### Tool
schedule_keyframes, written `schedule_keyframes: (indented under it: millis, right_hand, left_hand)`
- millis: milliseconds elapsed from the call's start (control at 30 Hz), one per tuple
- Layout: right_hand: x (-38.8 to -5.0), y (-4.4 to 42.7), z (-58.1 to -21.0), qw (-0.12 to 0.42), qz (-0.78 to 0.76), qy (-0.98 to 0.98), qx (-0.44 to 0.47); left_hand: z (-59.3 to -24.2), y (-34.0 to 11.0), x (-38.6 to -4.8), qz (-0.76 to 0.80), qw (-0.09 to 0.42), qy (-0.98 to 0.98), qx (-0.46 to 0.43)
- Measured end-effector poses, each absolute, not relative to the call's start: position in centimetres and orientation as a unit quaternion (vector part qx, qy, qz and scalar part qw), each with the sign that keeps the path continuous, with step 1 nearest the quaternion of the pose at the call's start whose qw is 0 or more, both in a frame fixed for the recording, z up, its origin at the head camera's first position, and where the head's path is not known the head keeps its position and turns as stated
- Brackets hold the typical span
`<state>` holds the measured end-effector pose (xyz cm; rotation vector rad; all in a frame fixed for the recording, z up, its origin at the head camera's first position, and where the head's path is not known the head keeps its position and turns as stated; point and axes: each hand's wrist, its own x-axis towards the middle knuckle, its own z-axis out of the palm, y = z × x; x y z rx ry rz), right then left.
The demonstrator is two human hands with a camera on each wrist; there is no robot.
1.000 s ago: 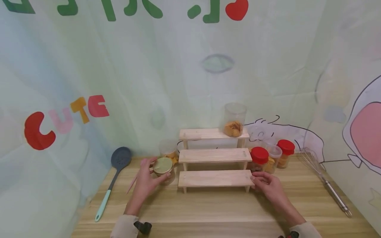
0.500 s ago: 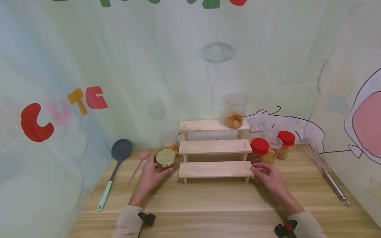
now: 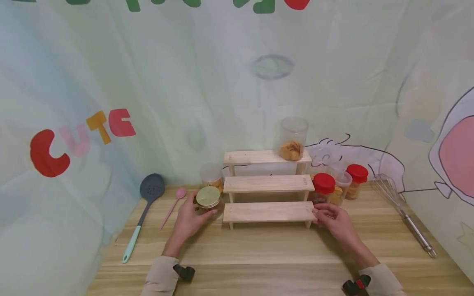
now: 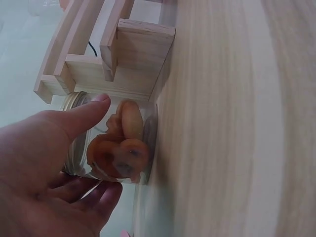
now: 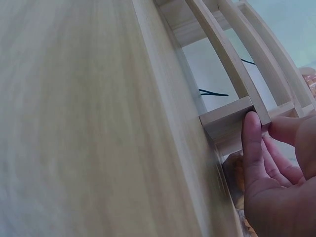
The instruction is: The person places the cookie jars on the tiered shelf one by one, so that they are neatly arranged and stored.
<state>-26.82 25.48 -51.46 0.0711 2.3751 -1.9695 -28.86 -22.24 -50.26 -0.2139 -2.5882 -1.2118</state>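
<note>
My left hand grips a clear jar with a gold lid, close to the left end of a three-tier wooden stand. Curled-looking orange-brown pieces fill part of the jar in the left wrist view, where its base appears to be on the table. Thumb and fingers lie on opposite sides of it. At the other end, my right hand pinches the right edge of the lowest step between thumb and fingers. The right wrist view shows those fingers against the step's corner.
On the top step stands a clear container with brown food. Right of the stand are red-lidded jars and a whisk. Left lie a pink spoon and a slotted turner. Another clear container stands behind the gold-lidded jar.
My left hand has shifted slightly right with the gold-lidded jar, nearer the stand, uncovering the pink spoon's head. My right hand keeps its hold on the step. The head view has tilted down a little.
</note>
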Motion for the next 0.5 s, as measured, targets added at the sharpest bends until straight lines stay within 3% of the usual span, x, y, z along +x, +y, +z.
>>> schedule_keyframes:
  millis: [500]
  right_hand:
    - [-26.8, 25.5, -51.5, 0.028, -0.641, 0.767, 0.019]
  left_hand:
    - [-46.7, -22.2, -28.2, -0.483, 0.154, -0.859, -0.070]
